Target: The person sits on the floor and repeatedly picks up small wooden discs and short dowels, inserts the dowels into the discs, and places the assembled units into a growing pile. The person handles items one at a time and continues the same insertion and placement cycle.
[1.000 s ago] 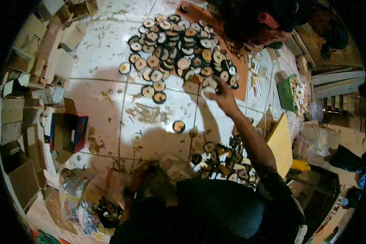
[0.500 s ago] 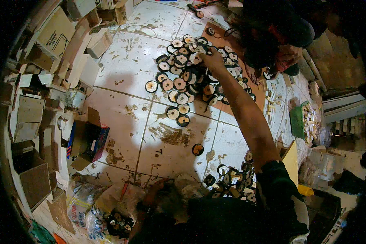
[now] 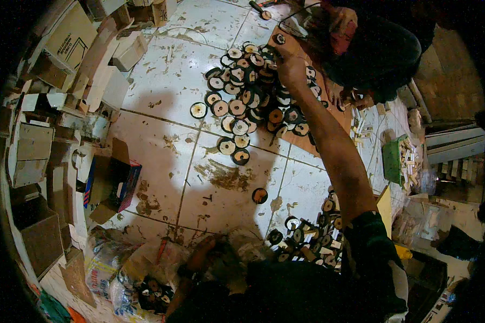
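Note:
My right arm reaches out over a large heap of round wooden discs with black rims (image 3: 237,107), each with a small centre hole. My right hand (image 3: 290,63) is at the far side of this heap, above a brown board (image 3: 299,141). Its fingers are dark and blurred, so whether they hold a disc cannot be made out. Low in the view, my left hand (image 3: 202,254) rests in shadow near clear plastic bags (image 3: 145,264), its fingers hidden. One bag has several dark-rimmed pieces (image 3: 155,295) in it. A lone disc (image 3: 260,195) lies on the tiles between.
Another person (image 3: 374,51) sits at the far right beside the board. A second pile of pieces (image 3: 312,237) lies near my right elbow. A green crate (image 3: 394,161) of light sticks stands at the right. An opened carton (image 3: 113,185) and stacked boxes (image 3: 64,43) line the left.
My right hand has moved farther out and slightly right across the heap. The other person has shifted, and a hand there is now raised. My left hand stays low near the bags.

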The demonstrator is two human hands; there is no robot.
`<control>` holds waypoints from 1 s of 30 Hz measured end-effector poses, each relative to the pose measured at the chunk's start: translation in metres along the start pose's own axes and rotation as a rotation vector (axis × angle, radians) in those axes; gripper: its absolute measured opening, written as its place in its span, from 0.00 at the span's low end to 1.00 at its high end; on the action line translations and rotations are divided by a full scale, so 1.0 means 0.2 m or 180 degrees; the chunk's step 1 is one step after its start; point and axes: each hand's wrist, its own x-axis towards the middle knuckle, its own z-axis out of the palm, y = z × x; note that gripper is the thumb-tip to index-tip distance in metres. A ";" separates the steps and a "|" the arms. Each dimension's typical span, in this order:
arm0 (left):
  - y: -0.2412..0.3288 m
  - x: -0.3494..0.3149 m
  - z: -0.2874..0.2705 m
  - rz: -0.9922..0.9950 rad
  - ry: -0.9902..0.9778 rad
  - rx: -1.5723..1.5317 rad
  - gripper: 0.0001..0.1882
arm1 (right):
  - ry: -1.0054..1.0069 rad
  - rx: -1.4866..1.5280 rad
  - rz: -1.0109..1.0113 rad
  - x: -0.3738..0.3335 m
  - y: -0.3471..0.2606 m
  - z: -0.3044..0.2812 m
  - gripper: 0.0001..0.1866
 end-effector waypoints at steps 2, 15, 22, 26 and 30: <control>-0.01 0.00 0.00 0.0048 0.0027 -0.0023 0.23 | -0.0896 -0.0361 0.0118 -0.01 0.01 0.00 0.18; 0.01 -0.01 0.03 0.0294 -0.0061 -0.0230 0.27 | -0.2076 0.0309 0.0479 -0.87 -0.26 -0.19 0.16; 0.06 -0.04 0.05 0.0210 0.0138 0.0442 0.26 | -0.2175 0.0833 0.0527 -1.66 -0.35 -0.30 0.31; -0.01 0.01 0.02 0.0363 -0.0011 0.0027 0.26 | -0.2189 0.0948 0.1168 -1.75 -0.41 -0.25 0.28; -0.07 0.05 -0.05 0.0328 -0.0143 -0.0163 0.25 | -0.2415 0.1913 0.2197 -1.74 -0.43 -0.27 0.25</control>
